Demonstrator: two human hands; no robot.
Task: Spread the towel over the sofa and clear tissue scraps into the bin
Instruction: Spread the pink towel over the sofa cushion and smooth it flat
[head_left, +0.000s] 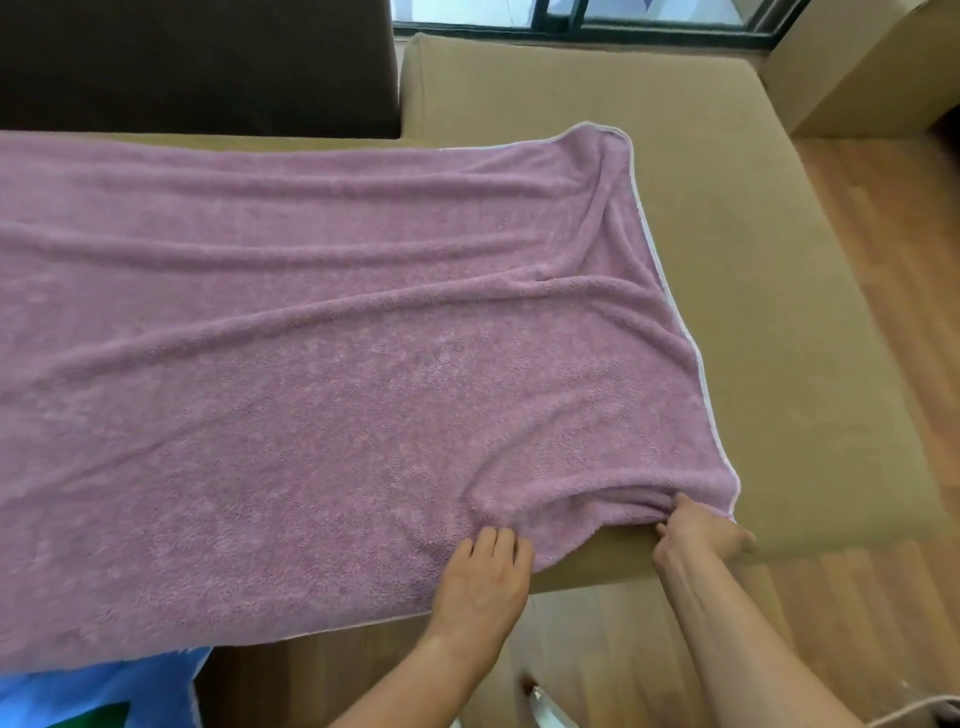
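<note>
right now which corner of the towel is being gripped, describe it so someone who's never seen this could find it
Start at the tan sofa below the window; a pink towel covers most of its seat. Follow the towel's pale-trimmed right edge toward the sofa's near edge. The corner there is bunched into folds under the right hand, while the left hand only rests flat on smooth towel beside it.

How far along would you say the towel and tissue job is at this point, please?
Mostly done: the pink towel lies open across the tan sofa, with long wrinkles. In hand: the right hand grips the bunched near corner while the left hand presses the edge flat. Left: smoothing. No tissue scraps or bin are in view.
</note>
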